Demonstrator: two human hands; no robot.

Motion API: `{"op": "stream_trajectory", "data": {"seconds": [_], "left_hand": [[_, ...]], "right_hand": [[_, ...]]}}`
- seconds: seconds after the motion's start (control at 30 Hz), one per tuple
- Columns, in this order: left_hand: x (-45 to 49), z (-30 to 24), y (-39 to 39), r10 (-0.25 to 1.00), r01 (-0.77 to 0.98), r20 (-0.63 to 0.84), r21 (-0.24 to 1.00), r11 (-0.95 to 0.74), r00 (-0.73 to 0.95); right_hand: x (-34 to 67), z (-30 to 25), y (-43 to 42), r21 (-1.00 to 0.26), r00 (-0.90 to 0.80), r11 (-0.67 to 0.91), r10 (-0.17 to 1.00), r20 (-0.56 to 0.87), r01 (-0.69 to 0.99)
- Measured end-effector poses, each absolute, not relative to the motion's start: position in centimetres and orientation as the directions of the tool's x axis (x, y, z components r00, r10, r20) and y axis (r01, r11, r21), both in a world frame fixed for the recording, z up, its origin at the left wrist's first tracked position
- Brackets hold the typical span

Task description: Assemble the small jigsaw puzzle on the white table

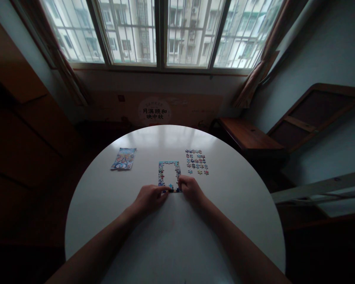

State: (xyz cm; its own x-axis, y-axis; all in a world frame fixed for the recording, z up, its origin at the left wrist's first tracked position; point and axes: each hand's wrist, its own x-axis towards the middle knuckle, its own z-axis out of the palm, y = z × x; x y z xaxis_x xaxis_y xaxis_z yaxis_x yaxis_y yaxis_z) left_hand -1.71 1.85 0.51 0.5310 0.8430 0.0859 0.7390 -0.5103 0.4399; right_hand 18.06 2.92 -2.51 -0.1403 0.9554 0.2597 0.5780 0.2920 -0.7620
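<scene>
A partly assembled jigsaw puzzle [160,173] lies on the white round table [168,244]. Its border pieces form an upright rectangle around a bare centre. My left hand [152,196] rests at the lower left corner, index finger stretched over the bottom border and thumb just below it, apart. A light blue puzzle piece [170,185] shows just above that fingertip. At the lower right side, my right hand [191,187] is closed with its fingers curled against the border. Whatever is in those fingers is hidden. Loose puzzle pieces [197,160] lie in rows beyond my right hand.
A printed picture sheet or packet [124,159] lies on the table's left side. Behind the table stand a printed cardboard panel [189,106] and a barred window [161,35]. A wooden bench [248,134] is at the right, a wooden cabinet [23,130] at the left.
</scene>
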Motion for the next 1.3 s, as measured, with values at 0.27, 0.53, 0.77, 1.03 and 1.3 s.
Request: {"op": "stream_trajectory", "data": {"seconds": [0.27, 0.53, 0.77, 1.03, 1.3], "left_hand": [[-1.73, 0.53, 1.87, 0.84, 0.735, 0.091, 0.441, -0.516, 0.535], [-1.81, 0.66, 1.81, 0.833, 0.725, 0.102, 0.444, -0.527, 0.543], [-1.75, 0.56, 1.87, 0.839, 0.736, 0.082, 0.441, -0.515, 0.538], [-1.7, 0.62, 1.86, 0.842, 0.738, 0.065, 0.449, -0.504, 0.536], [-1.78, 0.28, 2.0, 0.839, 0.748, 0.071, 0.417, -0.517, 0.54]], "right_hand": [[18.1, -2.71, 2.97, -0.756, -0.145, 0.303, 0.952, 0.27, 0.581], [18.08, -2.78, 2.98, -0.747, -0.143, 0.308, 0.95, 0.279, 0.589], [18.11, -2.53, 2.93, -0.754, -0.152, 0.31, 0.95, 0.273, 0.579], [18.06, -2.49, 2.89, -0.747, -0.149, 0.31, 0.949, 0.277, 0.588], [18.08, -2.44, 2.93, -0.751, -0.147, 0.301, 0.953, 0.266, 0.587]]}}
